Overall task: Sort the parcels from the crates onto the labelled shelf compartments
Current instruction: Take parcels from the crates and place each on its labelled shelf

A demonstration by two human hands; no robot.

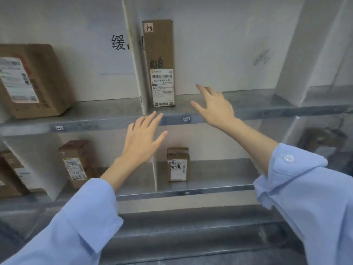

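A tall narrow cardboard parcel (160, 62) marked 1-3 stands upright on the upper shelf (248, 104), close against the white divider (134, 60). A small tag reading 1-3 (186, 119) sticks to the shelf's front edge below it. My right hand (214, 106) hovers with spread fingers just right of the parcel, apart from it and holding nothing. My left hand (143, 139) hangs in front of the shelf edge, lower and slightly left of the parcel, fingers straight and empty.
A wide brown parcel (32, 81) leans in the upper left compartment. The lower shelf (219, 186) carries a small box (178, 164) right of its divider, another box (75, 161) left of it, and more parcels at far left (11, 175). A dark parcel (322, 140) sits at lower right.
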